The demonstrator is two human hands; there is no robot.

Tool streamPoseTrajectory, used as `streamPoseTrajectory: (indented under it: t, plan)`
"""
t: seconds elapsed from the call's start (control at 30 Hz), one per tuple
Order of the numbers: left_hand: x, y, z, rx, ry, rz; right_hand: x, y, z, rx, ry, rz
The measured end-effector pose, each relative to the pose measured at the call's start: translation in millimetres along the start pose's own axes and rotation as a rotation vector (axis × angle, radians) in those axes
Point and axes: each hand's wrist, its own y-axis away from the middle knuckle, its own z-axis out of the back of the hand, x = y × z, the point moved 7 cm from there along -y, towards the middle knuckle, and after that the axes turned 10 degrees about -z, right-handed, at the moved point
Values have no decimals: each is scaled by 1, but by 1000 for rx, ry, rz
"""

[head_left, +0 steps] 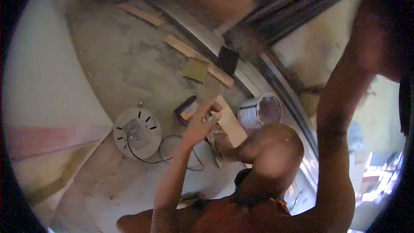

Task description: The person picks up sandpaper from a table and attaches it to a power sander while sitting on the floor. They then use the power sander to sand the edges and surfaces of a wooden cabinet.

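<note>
My left hand (202, 123) is above the floor in the middle of the view, its fingers curled in with the thumb close to them. A small light patch shows between the fingers, too blurred to name. Just left of the fingers lies a dark block with a paler face (187, 108). A flat light wooden board (233, 123) lies right beside the hand, partly behind it. My right arm reaches up along the right side, and its hand is beyond the edge of the view.
An open paint-smeared tin (267, 110) stands right of the board. A round slotted disc (137, 133) with a dark cable lies left. Wooden strips (181, 46), an olive square piece (196, 70) and a black piece (227, 59) lie beyond. A large pale panel (43, 73) curves along the left.
</note>
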Motion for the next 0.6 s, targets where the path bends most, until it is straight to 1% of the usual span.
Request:
streamPoseTrajectory:
  t: [0.03,0.07,0.1,0.13,0.17,0.2,0.23,0.27,0.33,0.37,0.4,0.47,0.5,0.57,0.6]
  plan:
    - [20,-4,-22,86,37,21,4,22,33,-108,-216,105]
    - [32,-7,-39,132,45,44,-5,54,57,-225,-334,165]
    - [34,-7,-58,207,9,-25,-28,92,73,-361,-400,181]
    - [32,-8,-74,267,-29,-103,-56,132,82,-513,-429,155]
    - [34,-14,-88,288,-31,-98,-91,177,84,-679,-448,91]
    - [39,-17,-103,366,-127,-61,-130,226,78,-852,-484,4]
    - [45,-15,-115,455,-223,-21,-168,278,61,-1011,-530,-92]
    - [47,-14,-122,505,-226,-14,-202,334,42,-1157,-613,-145]
    - [44,-16,-139,550,-361,-64,-277,451,-26,-1432,-873,-238]
    - [43,-16,-148,591,-358,-68,-306,495,-65,-1522,-989,-267]
    - [44,-18,-151,614,-462,-118,-326,516,-104,-1625,-1057,-302]
    - [47,-23,-160,652,-721,-248,-350,501,-136,-1635,-986,-465]
    - [46,-28,-166,687,-721,-260,-362,478,-142,-1588,-896,-578]
    - [44,-44,-169,676,-865,-320,-385,412,-127,-1384,-594,-813]
    - [46,-52,-171,704,-867,-329,-397,374,-115,-1251,-401,-904]
